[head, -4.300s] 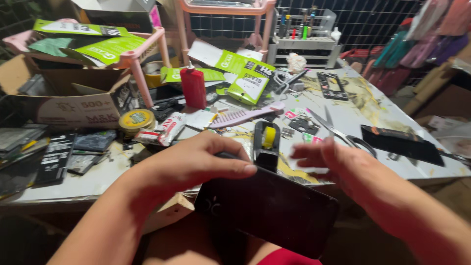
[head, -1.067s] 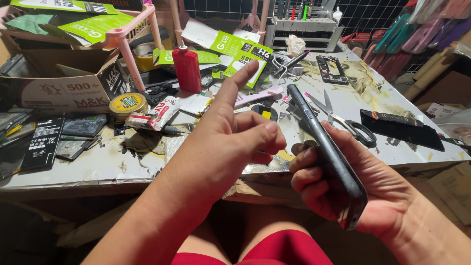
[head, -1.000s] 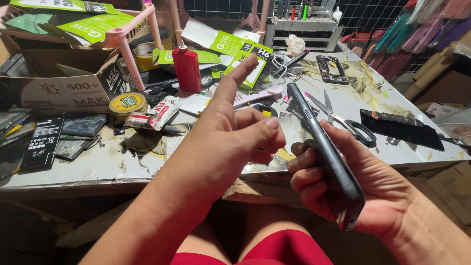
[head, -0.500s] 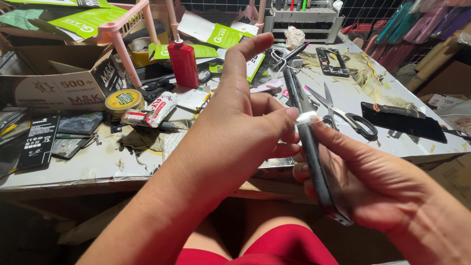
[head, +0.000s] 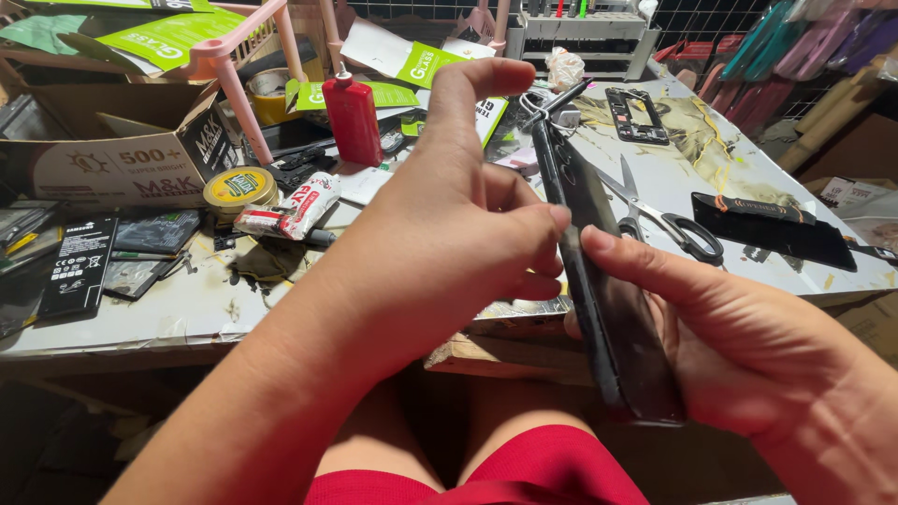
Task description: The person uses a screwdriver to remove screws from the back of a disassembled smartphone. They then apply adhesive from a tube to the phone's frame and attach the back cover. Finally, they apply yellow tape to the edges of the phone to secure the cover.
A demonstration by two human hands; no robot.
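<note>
Head view: right hand grips the dark phone edge-on; left hand pinches its rim.

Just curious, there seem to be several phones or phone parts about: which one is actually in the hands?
The dark phone, held edge-up between both hands above the lap. The phone frame and black screen panel lie flat on the table.

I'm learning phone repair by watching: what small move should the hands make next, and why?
Probably slide the left hand fingers further along the dark phone's edge: the right hand holds it edge-up, thumb on that edge, and the left fingertips pinch it there.
</note>
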